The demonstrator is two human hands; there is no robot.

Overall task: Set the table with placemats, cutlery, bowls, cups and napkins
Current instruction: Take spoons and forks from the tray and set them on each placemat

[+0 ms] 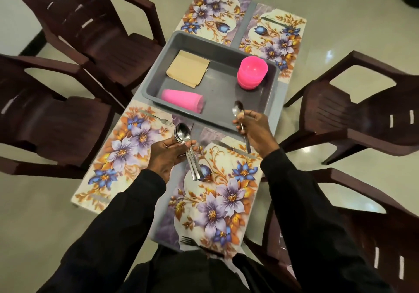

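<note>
Head view: a steel fork [189, 240] is lying on the floral rectangular placemat's [217, 202] near edge. The left hand [166, 156] is gripping a bundle of steel spoons [182, 132]. The right hand [255, 131] is pinching a single steel spoon [238, 109] above the far edge. Advised: lay it parallel, just beside the table knife [229, 148].

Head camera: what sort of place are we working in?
Probably a home dining area: floral placemats cover a table, brown plastic armchairs ring it, and the floor is glossy tile.
</note>
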